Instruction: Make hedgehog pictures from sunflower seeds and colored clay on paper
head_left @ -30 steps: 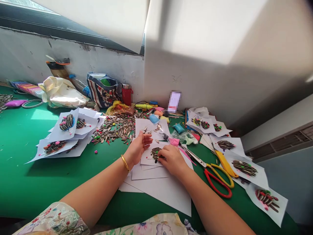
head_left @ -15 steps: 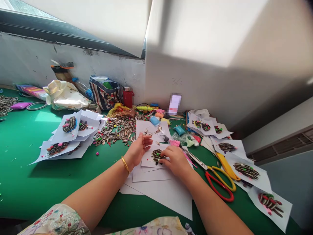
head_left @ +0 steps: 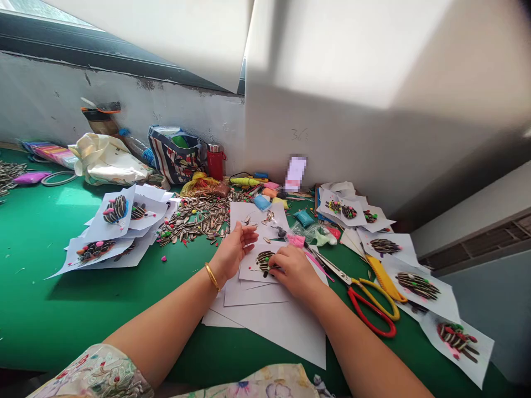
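Note:
On a white card (head_left: 249, 269) in front of me lies a figure made of striped sunflower seeds (head_left: 263, 260) with small coloured clay bits. My right hand (head_left: 296, 271) rests over its right side, fingers bent and fingertips pressed onto the seeds; whether a small piece is between them is hidden. My left hand (head_left: 234, 251) is raised at the card's upper left edge, fingers stretched and slightly apart, holding nothing. Under the card are more white sheets (head_left: 286, 331). Behind it is another paper (head_left: 249, 209) with loose seeds on it.
Scissors with red and yellow handles (head_left: 369, 307) and a yellow utility knife (head_left: 385, 279) lie to the right. Finished-looking seed cards (head_left: 418, 286) line the right side; others are stacked left (head_left: 112, 232). Loose sunflower seeds (head_left: 199, 218), clay packets (head_left: 304, 218) and a red bottle (head_left: 215, 163) stand behind.
Both hands stay nearly in place, with the right fingertips shifting slightly on the seed figure. The whole view has moved a little.

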Motion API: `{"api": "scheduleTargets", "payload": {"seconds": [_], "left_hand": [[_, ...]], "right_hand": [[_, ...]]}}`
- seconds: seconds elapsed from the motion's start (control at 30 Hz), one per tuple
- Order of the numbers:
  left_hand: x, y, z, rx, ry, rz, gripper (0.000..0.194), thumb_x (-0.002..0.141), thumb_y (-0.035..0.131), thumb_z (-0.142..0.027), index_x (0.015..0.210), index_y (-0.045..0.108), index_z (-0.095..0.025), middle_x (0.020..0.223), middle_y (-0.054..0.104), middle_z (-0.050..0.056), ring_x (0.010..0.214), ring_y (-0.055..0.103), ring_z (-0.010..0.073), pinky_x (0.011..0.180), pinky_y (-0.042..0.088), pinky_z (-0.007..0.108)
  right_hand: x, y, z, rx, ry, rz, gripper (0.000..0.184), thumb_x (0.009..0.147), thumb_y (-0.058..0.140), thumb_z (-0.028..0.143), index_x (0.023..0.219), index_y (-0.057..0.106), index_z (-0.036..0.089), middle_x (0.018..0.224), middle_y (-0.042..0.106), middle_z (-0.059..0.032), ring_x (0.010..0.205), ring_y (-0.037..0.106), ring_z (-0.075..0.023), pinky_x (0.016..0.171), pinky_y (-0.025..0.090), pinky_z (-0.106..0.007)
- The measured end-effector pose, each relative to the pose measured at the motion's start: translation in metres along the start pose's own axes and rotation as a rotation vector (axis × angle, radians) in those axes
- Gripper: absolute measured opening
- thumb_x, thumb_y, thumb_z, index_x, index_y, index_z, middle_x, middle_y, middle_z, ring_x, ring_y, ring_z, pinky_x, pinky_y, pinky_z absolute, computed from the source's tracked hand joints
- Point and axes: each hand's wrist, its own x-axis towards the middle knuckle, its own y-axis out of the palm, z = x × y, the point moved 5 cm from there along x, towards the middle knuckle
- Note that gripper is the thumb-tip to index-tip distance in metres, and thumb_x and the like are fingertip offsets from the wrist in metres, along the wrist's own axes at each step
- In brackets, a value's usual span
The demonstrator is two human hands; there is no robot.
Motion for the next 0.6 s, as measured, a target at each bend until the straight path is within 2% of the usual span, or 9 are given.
{"api": "scheduleTargets", "payload": {"seconds": [0.17, 0.4, 0.5, 0.6], "left_hand": [[0.001, 0.000, 0.001, 0.005, 0.000, -0.006, 0.052, 0.084, 0.054, -0.066, 0.094, 0.070, -0.017, 0.096, 0.068, 0.009, 0.101, 0.059, 0.0224, 0.089, 0.044, 0.035], [0.001, -0.001, 0.001, 0.020, -0.001, 0.001, 0.054, 0.082, 0.055, -0.067, 0.094, 0.070, -0.017, 0.096, 0.068, 0.009, 0.101, 0.060, 0.0230, 0.090, 0.044, 0.036], [0.002, -0.001, 0.000, 0.030, -0.011, 0.002, 0.054, 0.083, 0.054, -0.068, 0.095, 0.070, -0.017, 0.096, 0.068, 0.009, 0.101, 0.059, 0.0227, 0.091, 0.043, 0.036], [0.002, -0.001, 0.000, 0.033, -0.018, -0.001, 0.053, 0.083, 0.054, -0.067, 0.095, 0.071, -0.018, 0.097, 0.068, 0.010, 0.102, 0.059, 0.0229, 0.092, 0.043, 0.037]], "right_hand": [[0.001, 0.001, 0.003, -0.019, -0.014, -0.001, 0.005, 0.084, 0.070, 0.017, 0.085, 0.068, 0.022, 0.087, 0.065, -0.0037, 0.087, 0.055, -0.0197, 0.075, 0.035, -0.033], [-0.001, -0.007, -0.003, 0.040, -0.009, -0.050, 0.008, 0.084, 0.071, 0.028, 0.090, 0.069, 0.022, 0.087, 0.065, -0.0035, 0.086, 0.057, -0.0193, 0.079, 0.039, -0.033], [0.000, -0.016, -0.014, 0.041, 0.016, -0.112, 0.010, 0.090, 0.063, 0.029, 0.086, 0.069, 0.022, 0.086, 0.066, -0.0039, 0.086, 0.058, -0.0193, 0.078, 0.039, -0.033], [-0.003, -0.032, -0.041, -0.033, 0.134, -0.232, 0.017, 0.093, 0.055, 0.029, 0.087, 0.069, 0.021, 0.087, 0.067, -0.0060, 0.087, 0.058, -0.0211, 0.079, 0.039, -0.034]]}}
